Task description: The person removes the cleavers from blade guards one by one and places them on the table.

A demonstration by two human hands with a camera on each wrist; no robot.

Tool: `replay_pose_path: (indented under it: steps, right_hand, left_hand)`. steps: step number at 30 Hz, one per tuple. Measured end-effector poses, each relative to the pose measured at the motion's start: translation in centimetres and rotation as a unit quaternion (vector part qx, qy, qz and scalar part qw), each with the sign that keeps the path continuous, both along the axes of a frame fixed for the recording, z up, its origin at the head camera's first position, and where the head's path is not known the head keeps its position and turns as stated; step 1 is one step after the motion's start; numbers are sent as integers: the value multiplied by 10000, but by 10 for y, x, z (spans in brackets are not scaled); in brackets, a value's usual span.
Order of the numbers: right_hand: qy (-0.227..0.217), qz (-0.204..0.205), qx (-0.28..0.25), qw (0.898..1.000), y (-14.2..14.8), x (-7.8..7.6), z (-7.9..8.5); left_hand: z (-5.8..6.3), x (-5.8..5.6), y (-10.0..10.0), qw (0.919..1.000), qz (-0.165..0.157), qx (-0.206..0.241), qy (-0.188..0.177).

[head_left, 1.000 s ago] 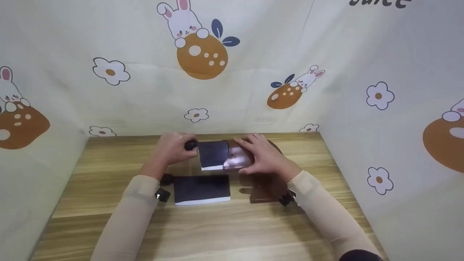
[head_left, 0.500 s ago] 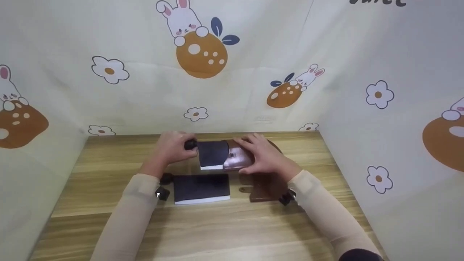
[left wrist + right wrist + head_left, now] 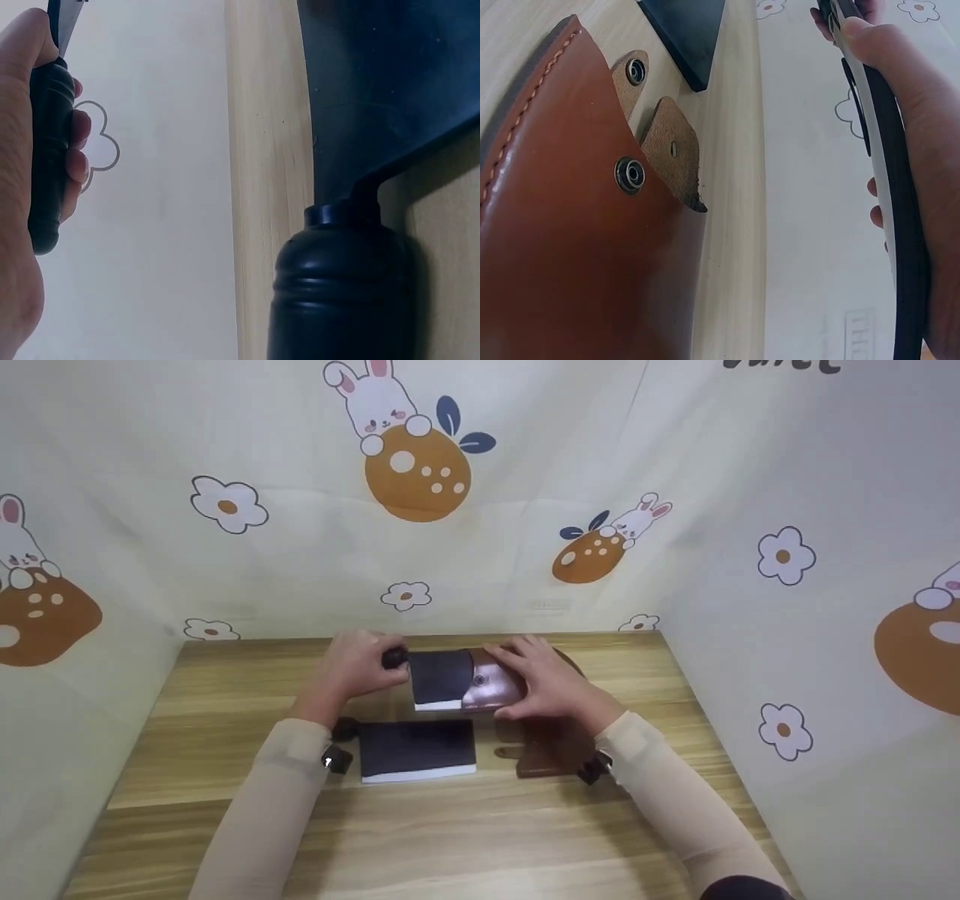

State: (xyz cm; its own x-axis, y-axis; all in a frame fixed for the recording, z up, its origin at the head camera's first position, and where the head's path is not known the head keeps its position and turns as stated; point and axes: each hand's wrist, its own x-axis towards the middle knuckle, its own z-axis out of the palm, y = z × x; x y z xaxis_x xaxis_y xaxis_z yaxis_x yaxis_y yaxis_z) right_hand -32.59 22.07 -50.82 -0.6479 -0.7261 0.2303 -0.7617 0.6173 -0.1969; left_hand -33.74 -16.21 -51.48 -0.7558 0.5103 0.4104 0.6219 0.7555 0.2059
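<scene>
My left hand (image 3: 358,664) grips the black handle (image 3: 51,157) of a cleaver, whose dark blade with a pale edge (image 3: 441,679) points right. That blade is partly inside a glossy brown leather sheath (image 3: 489,691). Over this sheath lies my right hand (image 3: 546,679), thumb on the near edge and fingers on the far one; the right wrist view shows it edge-on (image 3: 904,247). Nearer the body, a second cleaver (image 3: 417,748) lies on the table, handle to the left. Right of it lies a second brown leather sheath (image 3: 551,750), partly hidden by the right wrist.
The wooden table (image 3: 450,840) ends at a pale curtain (image 3: 300,547) printed with rabbits, oranges and flowers, which also hangs on both sides. On the second sheath, a strap with a metal snap (image 3: 635,72) sticks out towards the second cleaver.
</scene>
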Motion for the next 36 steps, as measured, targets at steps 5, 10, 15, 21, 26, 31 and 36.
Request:
replay_pose_path:
  steps: [5,10,15,21,26,31,36]
  right_hand:
    - [-8,-7,-29,10000,1,0,-1]
    - [-47,-45,-118,9999,4,0,0]
    - [-115,-155,-196,9996,13,1,1]
    - [17,-71,-257,9996,16,-1,0]
    - [50,6,-241,9997,16,-1,-1]
    - [-8,-65,-229,9997,17,-1,2]
    - [-108,-231,-183,9995,22,1,4]
  left_hand:
    - [-1,0,1,10000,28,19,-56]
    - [-2,-2,-1,9999,15,57,-86]
    - [0,0,-10,9997,146,120,-153]
    - [2,0,-13,9997,96,103,-181]
    - [2,0,-13,9999,55,43,-145]
    - [3,-1,-16,9998,72,75,-144]
    - [2,-1,-21,9998,157,145,-52]
